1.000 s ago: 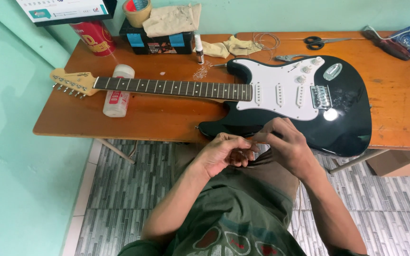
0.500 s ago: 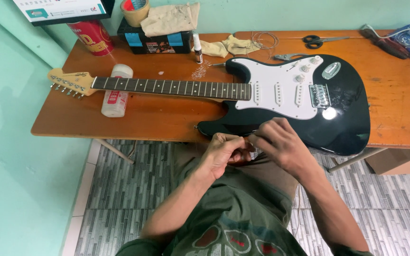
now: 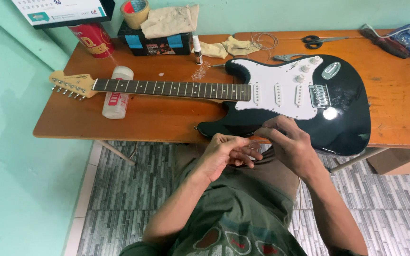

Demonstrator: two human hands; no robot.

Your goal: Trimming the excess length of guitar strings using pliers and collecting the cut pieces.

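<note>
- While the person sits at the near edge of the wooden table (image 3: 167, 121), both hands meet just in front of it, over the lap.
- Left hand (image 3: 226, 154) sits at about 8 o'clock from the right hand (image 3: 290, 147), fingers curled in and pinched toward the other hand's fingertips.
- Right hand's fingers are bent, thumb and forefinger nearly closed; something thin seems pinched between the two hands, but it is too fine to tell what.
- Just beyond the hands lies the black electric guitar (image 3: 347, 118), flat on the table, white pickguard up, its neck running out to 9 o'clock.
- Under that neck rests a white bottle (image 3: 117, 92) on its side, touching the table.
- Further back, at 12 o'clock from the guitar body, lie a small dropper bottle (image 3: 198, 50), rags (image 3: 228, 46) and a coil of wire (image 3: 263, 40).
- Scissors (image 3: 321, 41) lie toward 1 o'clock.
- Far left, at 11 o'clock, stand a red can (image 3: 91, 40), a dark box (image 3: 155, 43) and a tape roll (image 3: 135, 12).
</note>
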